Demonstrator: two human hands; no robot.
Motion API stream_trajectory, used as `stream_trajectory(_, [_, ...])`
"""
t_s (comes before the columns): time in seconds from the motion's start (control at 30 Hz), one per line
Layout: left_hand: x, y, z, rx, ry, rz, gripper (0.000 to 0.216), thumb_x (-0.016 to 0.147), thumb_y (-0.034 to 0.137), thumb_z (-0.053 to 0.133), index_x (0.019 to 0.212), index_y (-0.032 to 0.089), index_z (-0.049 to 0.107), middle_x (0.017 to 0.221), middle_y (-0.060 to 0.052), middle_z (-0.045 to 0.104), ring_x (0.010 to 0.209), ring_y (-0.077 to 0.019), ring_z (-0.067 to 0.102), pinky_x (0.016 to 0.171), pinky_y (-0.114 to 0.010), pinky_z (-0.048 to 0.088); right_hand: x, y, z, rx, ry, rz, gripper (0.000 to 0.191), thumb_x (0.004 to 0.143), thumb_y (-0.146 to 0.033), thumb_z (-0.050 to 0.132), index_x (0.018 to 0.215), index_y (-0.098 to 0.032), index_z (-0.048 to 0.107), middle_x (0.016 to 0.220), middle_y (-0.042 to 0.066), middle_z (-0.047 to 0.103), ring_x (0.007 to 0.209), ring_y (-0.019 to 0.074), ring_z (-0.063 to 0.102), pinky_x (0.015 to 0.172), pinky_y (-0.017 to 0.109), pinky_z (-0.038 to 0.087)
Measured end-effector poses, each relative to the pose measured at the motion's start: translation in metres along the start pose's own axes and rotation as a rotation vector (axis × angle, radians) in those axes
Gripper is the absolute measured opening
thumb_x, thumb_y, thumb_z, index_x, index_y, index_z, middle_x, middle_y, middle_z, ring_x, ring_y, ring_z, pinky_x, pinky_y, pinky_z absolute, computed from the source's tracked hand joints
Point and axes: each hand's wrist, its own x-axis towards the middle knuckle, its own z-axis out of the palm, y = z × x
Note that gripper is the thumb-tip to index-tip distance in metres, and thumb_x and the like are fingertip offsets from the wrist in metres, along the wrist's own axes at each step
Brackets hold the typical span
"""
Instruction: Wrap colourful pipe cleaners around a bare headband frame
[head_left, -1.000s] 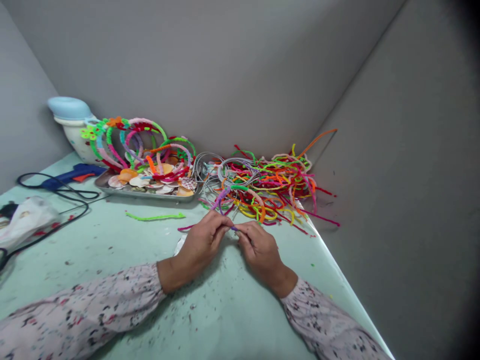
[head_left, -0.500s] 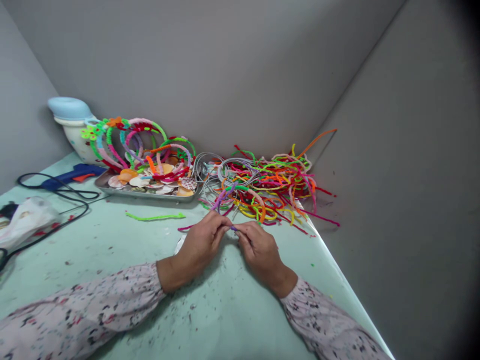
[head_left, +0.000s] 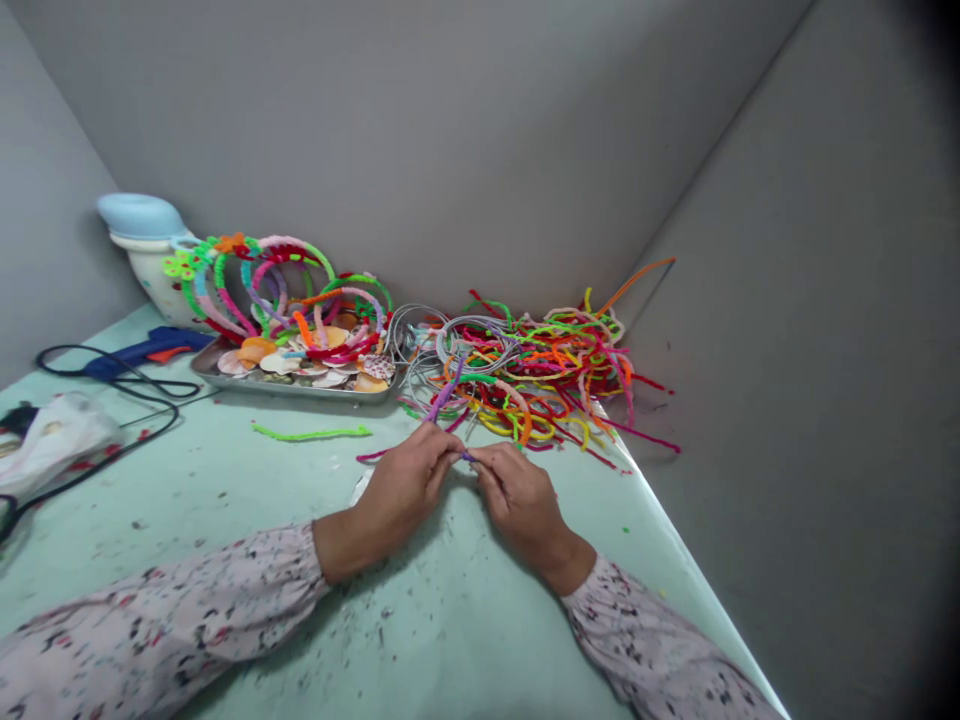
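Observation:
My left hand (head_left: 401, 485) and my right hand (head_left: 517, 495) meet fingertip to fingertip over the pale green table (head_left: 225, 500). Both pinch a purple pipe cleaner (head_left: 444, 396) whose free end sticks up and away from my left fingers. Its other end is hidden between my fingers. Just beyond my hands lies a tangled heap of coloured pipe cleaners (head_left: 547, 370) mixed with grey wire hoops (head_left: 469, 340).
A metal tray (head_left: 292, 385) of shells carries wrapped colourful headbands (head_left: 277, 285). A green pipe cleaner (head_left: 311, 433) lies loose on the table. At the far left are a blue glue gun (head_left: 142, 350), its black cord (head_left: 112, 400), a white bag (head_left: 52, 435) and a blue-lidded jar (head_left: 146, 245). Grey walls close in behind and right.
The purple pipe cleaner's free end has swung slightly upward and to the right. My hands stay in the same place.

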Motion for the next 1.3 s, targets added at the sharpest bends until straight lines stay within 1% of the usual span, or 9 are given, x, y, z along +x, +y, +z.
stream_trajectory(0.33, [0.0003, -0.0038, 0.0016, -0.013, -0.013, 0.015, 0.017, 0.092, 0.019, 0.043, 0.092, 0.019, 0.061, 0.087, -0.004, 0.058, 0.083, -0.0164, 0.057, 0.077, -0.031, 0.047, 0.0004, 0.0000, -0.0003, -0.005, 0.007, -0.014, 0.023, 0.093, -0.018, 0.045, 0.110, -0.020, 0.061, 0.096, 0.007, 0.068, 0.090, 0.0174, 0.063, 0.079, 0.030, 0.053])
stream_trajectory(0.57, [0.0015, 0.0008, -0.0005, -0.018, -0.041, -0.031, 0.019, 0.093, 0.023, 0.043, 0.087, 0.018, 0.060, 0.085, -0.004, 0.058, 0.082, -0.0174, 0.056, 0.077, -0.031, 0.046, -0.0004, 0.0009, -0.0003, 0.013, -0.012, -0.015, 0.024, 0.093, -0.016, 0.045, 0.112, -0.020, 0.060, 0.099, 0.007, 0.067, 0.093, 0.0179, 0.062, 0.082, 0.031, 0.052])
stream_trajectory(0.7, [0.0013, 0.0014, -0.0003, -0.038, -0.022, -0.034, 0.019, 0.093, 0.023, 0.043, 0.086, 0.018, 0.060, 0.083, -0.003, 0.059, 0.082, -0.0176, 0.056, 0.076, -0.031, 0.046, 0.0004, -0.0003, -0.0010, 0.010, 0.001, -0.018, 0.024, 0.093, -0.016, 0.046, 0.111, -0.021, 0.061, 0.099, 0.007, 0.068, 0.093, 0.0173, 0.063, 0.081, 0.030, 0.053])
stream_trajectory(0.83, [-0.0001, 0.0019, 0.0008, -0.072, 0.007, -0.048, 0.017, 0.092, 0.023, 0.045, 0.095, 0.019, 0.061, 0.092, -0.005, 0.062, 0.088, -0.0182, 0.058, 0.080, -0.032, 0.046, 0.0010, -0.0006, -0.0011, 0.011, 0.022, -0.020, 0.024, 0.093, -0.017, 0.046, 0.110, -0.020, 0.062, 0.097, 0.007, 0.068, 0.091, 0.0175, 0.063, 0.079, 0.031, 0.053])
stream_trajectory(0.93, [-0.0008, 0.0030, 0.0012, -0.121, 0.037, -0.132, 0.024, 0.090, 0.025, 0.049, 0.112, 0.018, 0.056, 0.097, -0.006, 0.065, 0.086, -0.0182, 0.061, 0.079, -0.033, 0.048, 0.0014, -0.0006, -0.0012, 0.016, 0.038, -0.022, 0.023, 0.093, -0.016, 0.046, 0.109, -0.020, 0.062, 0.097, 0.007, 0.068, 0.091, 0.0177, 0.063, 0.079, 0.031, 0.053])
stream_trajectory(1.0, [-0.0004, 0.0039, 0.0007, -0.161, 0.050, -0.191, 0.031, 0.089, 0.028, 0.051, 0.118, 0.017, 0.051, 0.091, -0.005, 0.066, 0.080, -0.0174, 0.061, 0.074, -0.032, 0.048, 0.0017, -0.0005, -0.0013, 0.027, 0.061, -0.022, 0.023, 0.092, -0.016, 0.046, 0.109, -0.020, 0.061, 0.096, 0.007, 0.068, 0.090, 0.0174, 0.063, 0.078, 0.031, 0.053])
stream_trajectory(1.07, [0.0006, 0.0044, 0.0001, -0.188, 0.053, -0.216, 0.032, 0.088, 0.029, 0.052, 0.118, 0.017, 0.050, 0.081, -0.002, 0.064, 0.073, -0.0162, 0.060, 0.069, -0.030, 0.048, 0.0018, -0.0004, -0.0011, 0.038, 0.091, -0.018, 0.022, 0.092, -0.016, 0.047, 0.108, -0.020, 0.061, 0.095, 0.007, 0.067, 0.089, 0.0174, 0.063, 0.078, 0.031, 0.053])
stream_trajectory(1.13, [0.0018, 0.0039, -0.0002, -0.203, 0.049, -0.224, 0.031, 0.088, 0.029, 0.052, 0.116, 0.016, 0.052, 0.077, -0.001, 0.063, 0.069, -0.0151, 0.059, 0.064, -0.028, 0.047, 0.0015, -0.0002, -0.0007, 0.045, 0.116, -0.011, 0.021, 0.092, -0.016, 0.047, 0.108, -0.021, 0.061, 0.094, 0.007, 0.067, 0.088, 0.0177, 0.063, 0.077, 0.032, 0.052])
stream_trajectory(1.3, [0.0018, -0.0001, 0.0019, -0.155, -0.025, -0.197, 0.018, 0.086, 0.025, 0.052, 0.100, 0.016, 0.060, 0.071, 0.000, 0.060, 0.065, -0.0146, 0.055, 0.060, -0.026, 0.043, -0.0002, 0.0006, -0.0002, 0.069, 0.163, 0.021, 0.022, 0.091, -0.015, 0.049, 0.109, -0.021, 0.061, 0.095, 0.006, 0.066, 0.089, 0.0175, 0.063, 0.077, 0.031, 0.053])
